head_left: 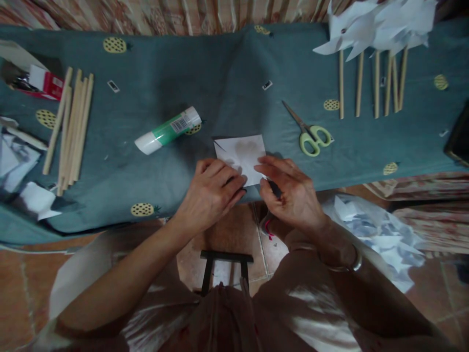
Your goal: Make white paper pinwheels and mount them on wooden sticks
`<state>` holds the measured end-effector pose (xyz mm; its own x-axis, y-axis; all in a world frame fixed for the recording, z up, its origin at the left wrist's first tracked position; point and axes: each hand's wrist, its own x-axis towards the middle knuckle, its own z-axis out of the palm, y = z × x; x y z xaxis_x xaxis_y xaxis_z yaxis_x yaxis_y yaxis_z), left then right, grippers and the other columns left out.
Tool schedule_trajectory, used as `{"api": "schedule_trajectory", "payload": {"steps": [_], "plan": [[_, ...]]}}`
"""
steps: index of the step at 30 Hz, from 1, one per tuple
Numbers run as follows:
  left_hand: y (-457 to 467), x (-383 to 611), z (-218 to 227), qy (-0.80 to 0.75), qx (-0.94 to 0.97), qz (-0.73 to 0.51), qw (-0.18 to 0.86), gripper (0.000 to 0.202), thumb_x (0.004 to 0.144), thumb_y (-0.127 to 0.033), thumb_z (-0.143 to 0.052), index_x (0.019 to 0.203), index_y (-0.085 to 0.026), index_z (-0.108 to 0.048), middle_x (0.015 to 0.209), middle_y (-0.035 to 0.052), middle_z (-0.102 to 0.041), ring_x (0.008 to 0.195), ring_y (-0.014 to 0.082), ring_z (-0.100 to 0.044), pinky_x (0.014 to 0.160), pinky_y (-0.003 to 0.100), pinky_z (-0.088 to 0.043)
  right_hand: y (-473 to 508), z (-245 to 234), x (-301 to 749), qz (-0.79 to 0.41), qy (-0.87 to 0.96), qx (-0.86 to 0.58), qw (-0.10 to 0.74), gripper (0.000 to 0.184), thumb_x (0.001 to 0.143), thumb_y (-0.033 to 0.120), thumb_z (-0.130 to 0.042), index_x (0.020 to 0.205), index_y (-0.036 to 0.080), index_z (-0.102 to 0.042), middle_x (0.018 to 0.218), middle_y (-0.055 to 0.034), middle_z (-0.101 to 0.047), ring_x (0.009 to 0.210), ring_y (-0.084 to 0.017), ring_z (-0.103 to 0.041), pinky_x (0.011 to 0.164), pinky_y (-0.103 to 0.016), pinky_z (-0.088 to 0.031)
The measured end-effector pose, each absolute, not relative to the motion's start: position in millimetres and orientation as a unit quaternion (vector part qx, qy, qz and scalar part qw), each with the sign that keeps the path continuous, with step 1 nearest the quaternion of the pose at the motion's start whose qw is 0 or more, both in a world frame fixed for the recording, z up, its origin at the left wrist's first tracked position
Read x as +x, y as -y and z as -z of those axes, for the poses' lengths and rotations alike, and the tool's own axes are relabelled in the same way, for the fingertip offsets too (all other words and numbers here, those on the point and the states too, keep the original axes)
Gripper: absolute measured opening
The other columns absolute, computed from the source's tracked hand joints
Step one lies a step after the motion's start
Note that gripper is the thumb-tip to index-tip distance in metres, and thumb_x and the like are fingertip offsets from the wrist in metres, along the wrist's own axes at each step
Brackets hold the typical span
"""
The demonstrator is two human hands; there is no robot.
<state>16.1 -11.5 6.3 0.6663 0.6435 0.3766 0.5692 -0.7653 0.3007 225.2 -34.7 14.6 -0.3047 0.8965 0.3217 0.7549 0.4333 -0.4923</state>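
Observation:
A small white paper square (240, 151) lies near the front edge of the cloth-covered table, with a dark slit line at its upper left corner. My left hand (216, 190) rests over its lower left part, fingers curled and pressed on the paper. At the lower right edge, the bent fingers and thumb of my right hand (287, 188) hold the paper's edge. To the left lies a green and white glue stick (169, 130) with its cap on. Scissors (309, 134) with light green handles lie to the right, blades apart from the paper.
Several wooden sticks (75, 132) lie at the left, beside a red box (51, 85) and paper pieces (36, 198). Finished paper pinwheels (381, 27) on sticks lie at the far right. A plastic bag (377, 230) of white paper pieces is below the table edge.

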Motion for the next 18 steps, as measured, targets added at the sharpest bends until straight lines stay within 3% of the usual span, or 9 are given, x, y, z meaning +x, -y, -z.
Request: {"api": "schedule_trajectory", "payload": {"steps": [10,18], "plan": [[13.1,17.5,-7.6,-0.323,0.917,-0.23,0.056,0.016,0.097,-0.017,-0.052,0.1,-0.017,-0.067,0.092,0.0059,-0.073,0.083,0.0202,-0.064,0.082,0.04,-0.046,32.8,-22.8,239.6,-0.248,0.772,-0.524,0.262,0.043,0.081,0.012,-0.061,0.123,0.024,-0.065,0.132,-0.0077,-0.066,0.125,-0.026,-0.062,0.108,-0.049,-0.049],[17.3,14.2,-10.2,-0.304,0.918,-0.248,0.055,0.013,0.095,-0.015,-0.053,0.098,-0.016,-0.066,0.088,0.0046,-0.073,0.079,0.0195,-0.063,0.08,0.038,-0.046,30.7,-21.9,242.4,-0.346,0.705,-0.522,0.332,0.012,0.086,0.017,-0.068,0.093,0.025,-0.074,0.101,-0.0012,-0.077,0.098,-0.019,-0.072,0.091,-0.04,-0.058]]}}
